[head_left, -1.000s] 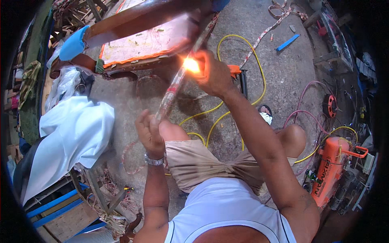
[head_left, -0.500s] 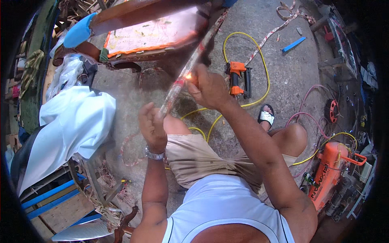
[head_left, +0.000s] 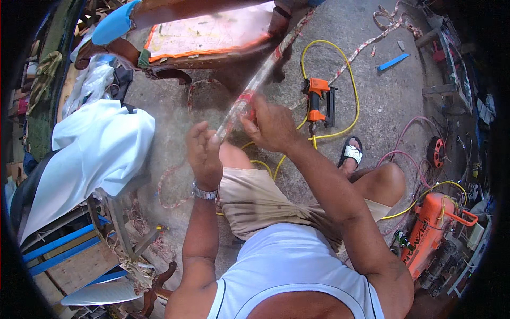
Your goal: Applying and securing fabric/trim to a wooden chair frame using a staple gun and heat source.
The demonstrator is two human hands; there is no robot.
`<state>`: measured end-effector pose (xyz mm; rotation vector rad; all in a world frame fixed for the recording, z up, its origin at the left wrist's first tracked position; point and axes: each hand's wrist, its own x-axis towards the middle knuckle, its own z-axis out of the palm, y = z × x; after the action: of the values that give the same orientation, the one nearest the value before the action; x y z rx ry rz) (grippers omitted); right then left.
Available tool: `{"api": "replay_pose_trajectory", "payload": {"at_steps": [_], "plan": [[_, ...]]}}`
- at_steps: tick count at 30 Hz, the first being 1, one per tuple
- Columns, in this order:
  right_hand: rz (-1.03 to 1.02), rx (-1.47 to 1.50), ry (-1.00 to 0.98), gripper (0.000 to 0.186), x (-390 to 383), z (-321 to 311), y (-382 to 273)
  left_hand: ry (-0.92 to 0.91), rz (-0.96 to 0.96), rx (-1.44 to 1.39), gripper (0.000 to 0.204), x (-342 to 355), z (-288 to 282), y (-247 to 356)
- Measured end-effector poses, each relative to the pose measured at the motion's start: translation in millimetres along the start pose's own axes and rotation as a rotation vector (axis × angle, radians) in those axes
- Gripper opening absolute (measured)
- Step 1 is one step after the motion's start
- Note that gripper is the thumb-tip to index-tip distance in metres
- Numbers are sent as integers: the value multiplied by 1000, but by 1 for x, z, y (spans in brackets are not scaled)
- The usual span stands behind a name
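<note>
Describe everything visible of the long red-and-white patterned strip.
The long red-and-white patterned strip looks like fabric, its detail blurred. It runs straight and slanted, from the left hand up and rightward toward the top edge. The right hand, fingers curled, is at its lower part; contact is partly hidden.

Patterned strip [head_left: 263, 74] I am touching: red and white, cloth-like, slight sheen. My wristwatch [head_left: 204, 192]: polished metal bracelet. My shorts [head_left: 265, 202]: creased beige cloth, matt. My tank top [head_left: 289, 255]: smooth white cloth. Pneumatic stapler [head_left: 315, 100]: orange and black, plastic-looking. Air hose [head_left: 357, 101]: smooth yellow plastic. Compressor tank [head_left: 429, 234]: orange-painted metal, glossy. Curved furniture leg [head_left: 126, 52]: brown wood, glossy. Draped sheet [head_left: 117, 143]: white, smooth. Floor [head_left: 388, 98]: rough matt concrete.
</note>
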<state>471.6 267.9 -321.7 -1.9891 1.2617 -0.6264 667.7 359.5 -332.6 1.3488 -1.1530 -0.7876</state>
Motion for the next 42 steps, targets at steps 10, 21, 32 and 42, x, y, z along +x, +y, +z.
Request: {"api": "replay_pose_trajectory", "payload": {"at_steps": [10, 21, 32, 42], "plan": [[13, 90, 143, 40, 4, -6, 3, -19, 26, 78, 39, -1, -2, 4], [-6, 259, -15, 48, -6, 6, -3, -41, -4, 94, 38, 0, -3, 1], [178, 695, 0, 35, -8, 17, -2, -30, -24, 81, 36, -5, -2, -2], [295, 300, 61, 39, -53, 67, 73, -3, -141, -115, 34, 5, 0, -3]]}}
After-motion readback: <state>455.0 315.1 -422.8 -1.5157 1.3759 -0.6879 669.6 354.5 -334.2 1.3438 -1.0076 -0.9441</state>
